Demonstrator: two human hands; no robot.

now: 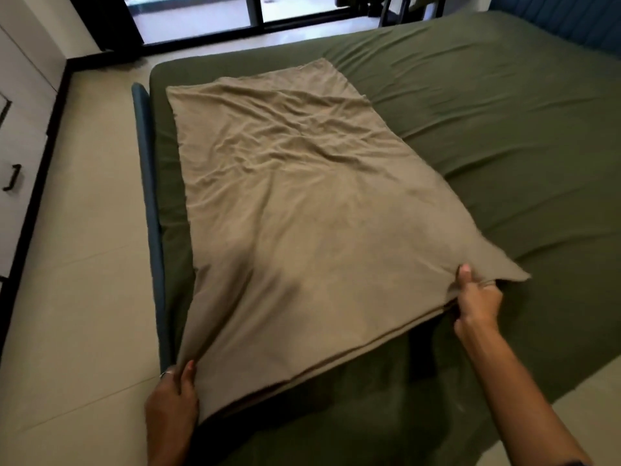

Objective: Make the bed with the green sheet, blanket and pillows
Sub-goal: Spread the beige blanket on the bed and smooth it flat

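Blanket (285, 210): tan, folded, creased, flat on green sheet (487, 129); near corners pinched by left hand (173, 395) and right hand (477, 294), fingers hidden beneath.

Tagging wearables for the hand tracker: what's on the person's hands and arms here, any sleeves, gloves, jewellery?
No gloves. The left hand wears a thin silver-coloured ring on one of its fingers. The right hand shows no ring or watch. Both forearms are bare; a dark sleeve edge just shows at the right arm's bottom edge.
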